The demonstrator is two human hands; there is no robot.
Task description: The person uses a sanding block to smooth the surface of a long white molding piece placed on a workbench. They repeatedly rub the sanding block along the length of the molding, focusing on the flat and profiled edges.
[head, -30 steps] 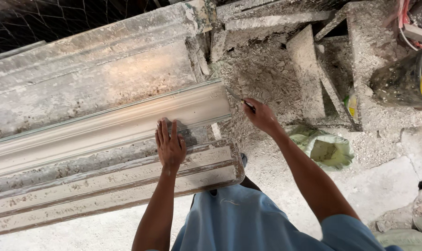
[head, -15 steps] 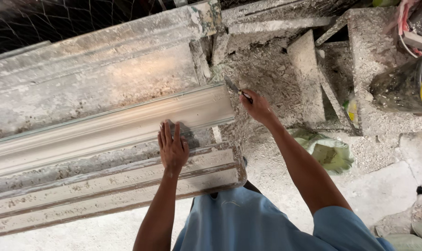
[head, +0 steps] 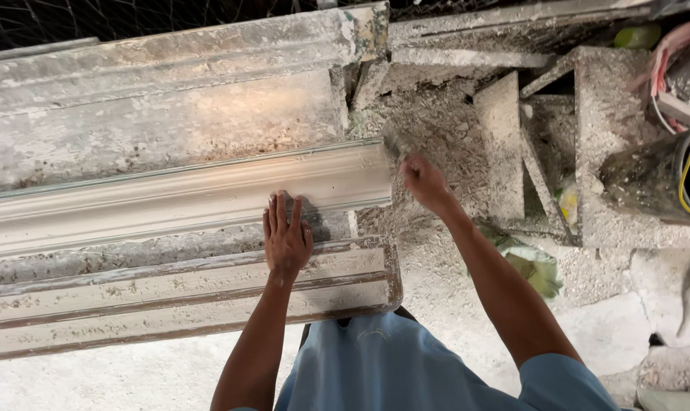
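A long white plaster cornice moulding (head: 170, 202) lies across a dusty workbench (head: 155, 129). My left hand (head: 286, 237) rests flat on the moulding's lower edge, fingers spread. My right hand (head: 423, 183) is just past the moulding's right end, closed on a small dark tool (head: 394, 148) that touches the end face. A second ridged moulding strip (head: 178, 293) lies below the first, nearest my body.
Plaster-caked slabs and blocks (head: 501, 144) stand to the right. A dark bucket with a yellow band (head: 664, 179) is at the far right, a green bag (head: 535, 266) on the rubble below it. Wire mesh (head: 132, 19) runs along the back.
My right hand has moved left and up to the moulding's end. My left hand stays on the moulding.
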